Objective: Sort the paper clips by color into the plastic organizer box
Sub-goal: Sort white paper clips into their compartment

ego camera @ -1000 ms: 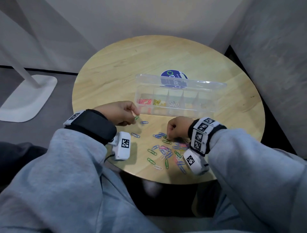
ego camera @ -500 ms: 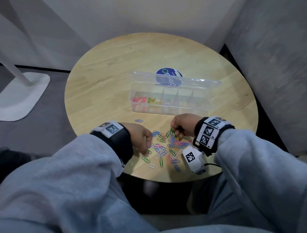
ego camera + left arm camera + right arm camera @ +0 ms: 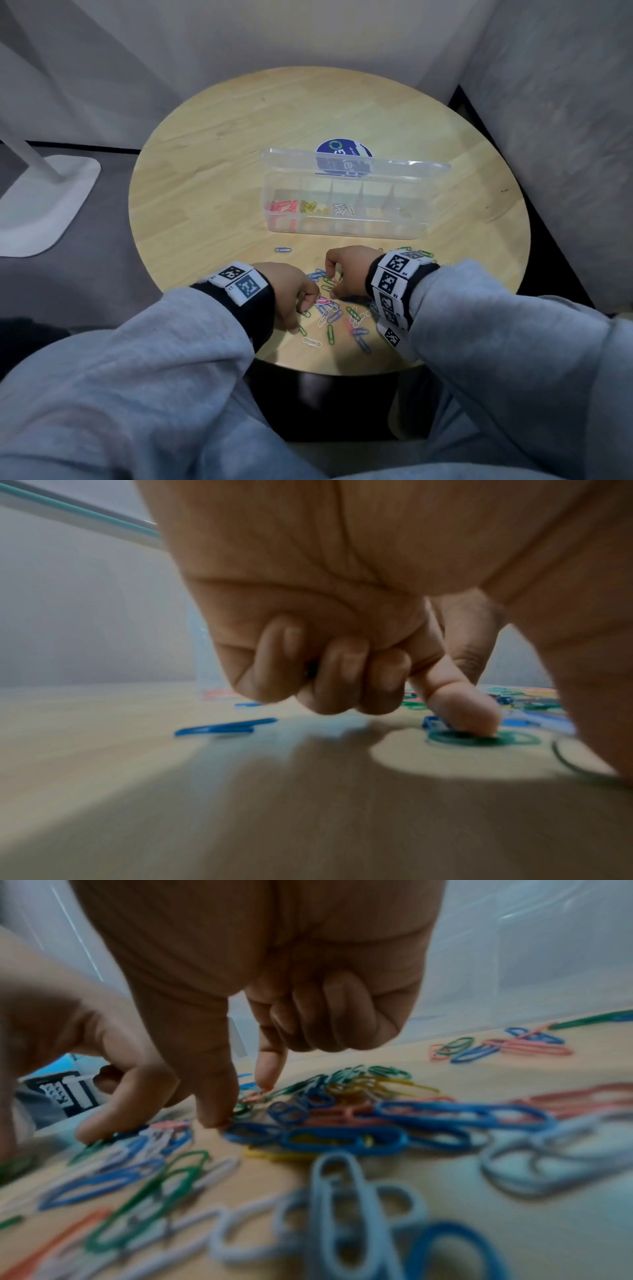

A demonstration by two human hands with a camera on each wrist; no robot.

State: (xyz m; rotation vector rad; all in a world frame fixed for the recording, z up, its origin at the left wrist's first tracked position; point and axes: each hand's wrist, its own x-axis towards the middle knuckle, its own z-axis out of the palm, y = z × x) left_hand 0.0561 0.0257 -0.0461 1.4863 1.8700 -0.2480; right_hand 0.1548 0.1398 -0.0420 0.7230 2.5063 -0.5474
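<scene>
**Both hands working the clip pile**

Left hand is now pressing an extended forefinger on a green clip, other fingers curled. Right hand is still poking its thumb and forefinger into the pile, gripping nothing. Box is sitting just behind.

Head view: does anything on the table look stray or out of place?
One blue paper clip lies alone left of the main pile, nearer the organizer box. A few clips also sit behind the right wrist. Nothing looks damaged.

No words can be read. The blue sticker carries a green ring logo and blurred lettering; the wristbands bear square code markers.
</scene>
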